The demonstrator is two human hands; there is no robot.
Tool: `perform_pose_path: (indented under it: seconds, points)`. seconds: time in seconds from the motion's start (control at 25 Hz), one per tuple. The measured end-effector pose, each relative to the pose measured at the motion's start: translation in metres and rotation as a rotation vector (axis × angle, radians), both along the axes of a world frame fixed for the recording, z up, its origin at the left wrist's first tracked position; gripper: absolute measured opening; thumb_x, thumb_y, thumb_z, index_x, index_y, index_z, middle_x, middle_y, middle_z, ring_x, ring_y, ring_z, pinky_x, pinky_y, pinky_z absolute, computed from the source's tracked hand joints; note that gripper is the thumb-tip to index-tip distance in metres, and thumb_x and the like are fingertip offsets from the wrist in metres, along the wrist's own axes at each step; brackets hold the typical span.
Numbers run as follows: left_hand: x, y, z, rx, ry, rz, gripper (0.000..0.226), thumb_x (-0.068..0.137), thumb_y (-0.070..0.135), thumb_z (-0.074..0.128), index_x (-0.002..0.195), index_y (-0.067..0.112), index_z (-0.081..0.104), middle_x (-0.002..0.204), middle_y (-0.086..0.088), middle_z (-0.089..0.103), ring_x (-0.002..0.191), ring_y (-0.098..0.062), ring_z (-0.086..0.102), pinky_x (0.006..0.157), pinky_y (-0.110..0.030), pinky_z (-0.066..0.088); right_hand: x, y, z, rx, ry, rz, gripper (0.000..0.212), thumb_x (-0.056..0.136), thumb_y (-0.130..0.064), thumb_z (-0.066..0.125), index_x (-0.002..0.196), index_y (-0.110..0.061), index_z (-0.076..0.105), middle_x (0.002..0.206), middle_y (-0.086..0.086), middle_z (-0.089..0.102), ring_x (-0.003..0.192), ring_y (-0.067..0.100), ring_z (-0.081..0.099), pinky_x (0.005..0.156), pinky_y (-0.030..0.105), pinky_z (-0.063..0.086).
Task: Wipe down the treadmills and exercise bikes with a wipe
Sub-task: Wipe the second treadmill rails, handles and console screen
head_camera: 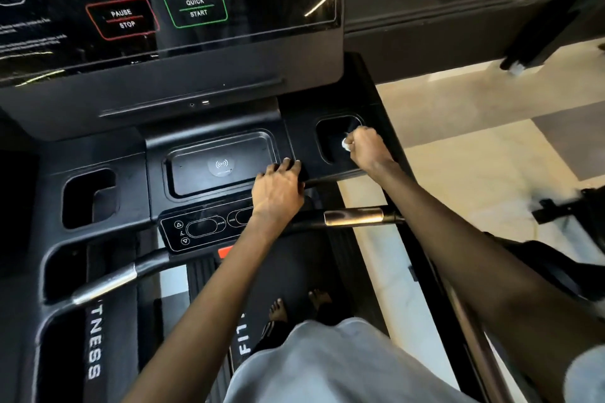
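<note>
I stand on a black treadmill [98, 154] and look down at its console. My right hand [366, 147] is curled round a small white wipe [345, 144], pressing it into the right cup holder [330, 137]. Only a scrap of the wipe shows past my fingers. My left hand [278, 186] rests on the console's front edge, fingers bent over the rim of the middle tray [222, 141] with its wireless charging pad. It holds nothing that I can see.
The glossy screen [170, 3] with PAUSE/STOP and QUICK START buttons rises behind the tray. A left cup holder [90, 196] and a small button panel [199, 229] sit nearer. Metal-gripped handlebars [353, 217] cross below my arms. Pale tiled floor [474, 157] lies right.
</note>
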State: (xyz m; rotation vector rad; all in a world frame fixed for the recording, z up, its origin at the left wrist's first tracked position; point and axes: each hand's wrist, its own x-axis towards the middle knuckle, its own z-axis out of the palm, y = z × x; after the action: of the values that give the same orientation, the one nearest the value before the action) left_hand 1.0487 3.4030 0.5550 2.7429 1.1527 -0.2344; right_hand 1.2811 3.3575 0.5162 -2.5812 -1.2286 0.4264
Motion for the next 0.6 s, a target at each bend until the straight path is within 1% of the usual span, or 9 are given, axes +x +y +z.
perform_pose_path:
  seconds: [0.04,0.12,0.2,0.28,0.32,0.36,0.44,0.52,0.6]
  points:
    - [0.001,0.000,0.000,0.007,-0.005,0.006,0.053,0.100,0.038,0.052,0.150,0.024,0.041,0.156,-0.002,0.042,0.137,-0.028,0.044,0.105,-0.044,0.041,0.001,0.007,-0.001,0.001,-0.006,0.014,0.015,0.086,0.003,0.058,0.092,-0.006,0.070,0.096,0.014,0.068,0.094,0.033,0.068,0.074,0.032,0.053]
    - [0.001,0.001,0.000,0.006,-0.021,0.016,0.049,0.100,0.037,0.051,0.148,0.026,0.045,0.156,0.001,0.042,0.139,-0.027,0.043,0.105,-0.043,0.041,0.005,0.021,-0.003,-0.022,-0.040,0.052,0.016,0.088,0.003,0.061,0.100,-0.003,0.069,0.101,0.019,0.068,0.098,0.038,0.067,0.079,0.037,0.056]
    - [-0.002,0.000,-0.001,0.001,-0.033,0.014,0.047,0.100,0.037,0.051,0.146,0.028,0.048,0.156,0.002,0.043,0.139,-0.025,0.043,0.105,-0.042,0.041,0.006,0.032,-0.006,-0.038,-0.048,0.061,0.012,0.091,-0.001,0.061,0.101,0.000,0.068,0.103,0.023,0.068,0.100,0.041,0.066,0.078,0.037,0.053]
    - [-0.002,0.000,-0.001,0.005,-0.051,0.019,0.046,0.099,0.038,0.053,0.144,0.028,0.051,0.154,0.003,0.045,0.139,-0.024,0.044,0.105,-0.041,0.042,0.003,0.041,-0.008,-0.026,0.014,0.073,0.012,0.091,-0.005,0.062,0.097,0.002,0.069,0.101,0.025,0.069,0.099,0.041,0.066,0.075,0.034,0.050]
    - [-0.002,0.000,-0.002,0.008,-0.057,0.026,0.046,0.099,0.038,0.053,0.144,0.029,0.052,0.154,0.003,0.046,0.138,-0.023,0.044,0.105,-0.041,0.042,0.000,0.044,-0.008,-0.030,0.063,0.106,0.015,0.091,-0.008,0.062,0.099,0.000,0.072,0.102,0.024,0.070,0.099,0.039,0.067,0.077,0.033,0.053]
    - [-0.002,0.000,-0.002,0.012,-0.058,0.031,0.046,0.098,0.038,0.053,0.143,0.029,0.052,0.154,0.003,0.046,0.138,-0.023,0.044,0.105,-0.040,0.042,-0.004,0.045,-0.008,-0.047,0.103,0.166,0.021,0.090,-0.009,0.061,0.105,-0.003,0.073,0.106,0.021,0.071,0.102,0.037,0.067,0.083,0.034,0.055]
    - [-0.001,0.000,-0.001,0.021,-0.056,0.033,0.045,0.099,0.038,0.052,0.143,0.029,0.052,0.154,0.004,0.046,0.138,-0.022,0.045,0.104,-0.039,0.042,-0.004,0.045,-0.005,-0.097,0.127,0.306,0.029,0.089,-0.007,0.059,0.115,-0.006,0.072,0.115,0.018,0.069,0.108,0.035,0.066,0.090,0.038,0.055]
    - [-0.001,0.000,-0.001,0.028,-0.062,0.039,0.045,0.100,0.038,0.052,0.143,0.029,0.053,0.154,0.004,0.046,0.137,-0.021,0.045,0.105,-0.039,0.042,0.005,0.045,0.003,-0.148,0.049,0.409,0.022,0.090,-0.005,0.060,0.108,-0.001,0.072,0.109,0.021,0.070,0.104,0.037,0.066,0.085,0.040,0.055]
    - [-0.001,-0.001,-0.001,0.032,-0.069,0.046,0.044,0.100,0.038,0.051,0.143,0.030,0.053,0.153,0.005,0.047,0.137,-0.021,0.045,0.105,-0.039,0.042,0.016,0.041,0.010,-0.189,-0.061,0.416,0.018,0.090,0.000,0.059,0.105,0.002,0.070,0.104,0.024,0.068,0.101,0.040,0.066,0.080,0.041,0.054]
